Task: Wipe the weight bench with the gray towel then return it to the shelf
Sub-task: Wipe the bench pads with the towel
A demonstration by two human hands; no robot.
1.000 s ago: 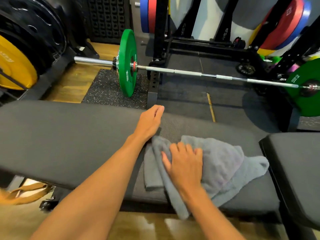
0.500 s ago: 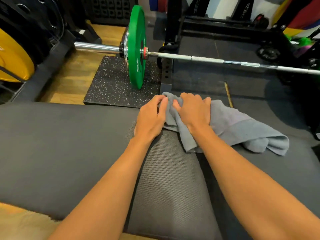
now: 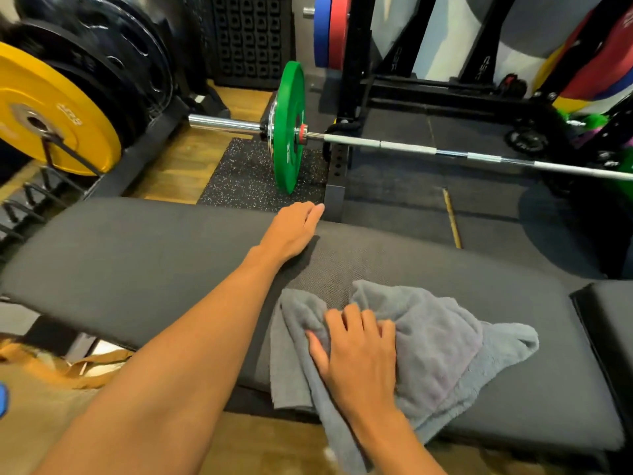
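Hanging over the bench's [image 3: 137,255] near edge at 5 o'clock, the towel [image 3: 442,341] is pressed by the right hand [image 3: 359,361], palm down; the left hand [image 3: 291,228] is laid flat at the far edge

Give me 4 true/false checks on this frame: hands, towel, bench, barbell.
1. The right hand presses on the gray towel. True.
2. The left hand grips the towel. False: it rests flat on the weight bench, apart from the towel.
3. The towel lies on a shelf. False: it lies on the bench, with part of it hanging over the near edge.
4. A green plate sits on the barbell beyond the bench. True.
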